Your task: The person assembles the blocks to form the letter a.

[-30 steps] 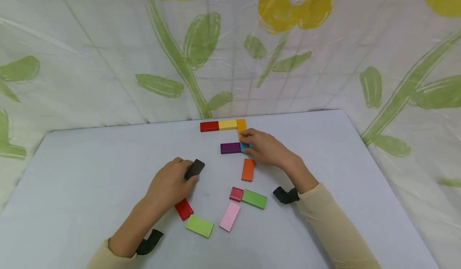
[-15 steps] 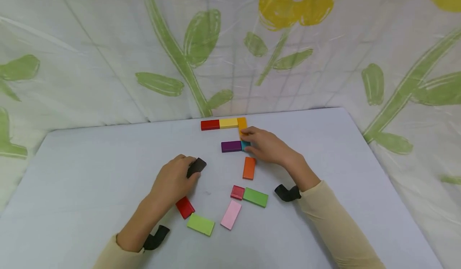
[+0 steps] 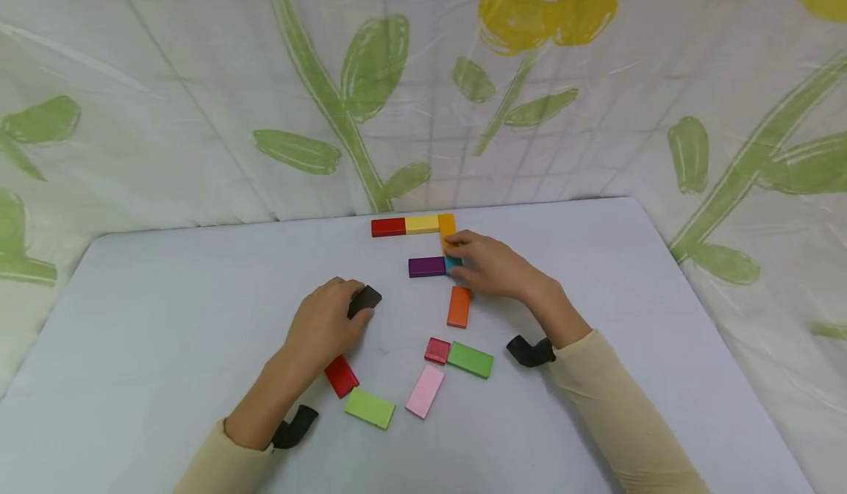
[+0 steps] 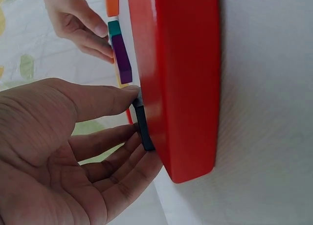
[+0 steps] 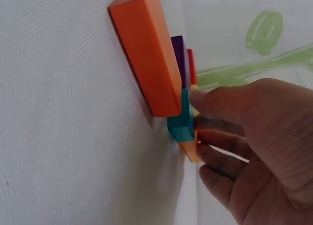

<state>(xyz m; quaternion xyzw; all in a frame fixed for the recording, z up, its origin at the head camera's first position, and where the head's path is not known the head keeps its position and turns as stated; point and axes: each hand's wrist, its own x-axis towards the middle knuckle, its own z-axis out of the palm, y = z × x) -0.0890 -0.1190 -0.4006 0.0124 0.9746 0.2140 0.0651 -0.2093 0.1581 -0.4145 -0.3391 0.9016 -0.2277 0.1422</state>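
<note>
My left grip pinches the black block between thumb and fingers; whether its underside touches the tabletop I cannot tell. Over the last second I have carried it slightly inward, to my right, while the coloured blocks around it have kept their places. For the work, I judge this a small adjustment: the block is not let go, and it lies apart from the others, short of the purple block.

My right grip has stayed put, thumb by the teal block and fingers by the amber block; I cannot tell if it grips either or merely rests there.

Outward from there, purple meets teal end to end, and the yellow block joins amber to the dark red block. Nearer me come one orange block, one small rose square touching the green block, one pink block, one lime block and one bright red block, partly under my left grip.

I count twelve blocks: eleven coloured, one black. Two black curved pieces show, one at each wrist.
</note>
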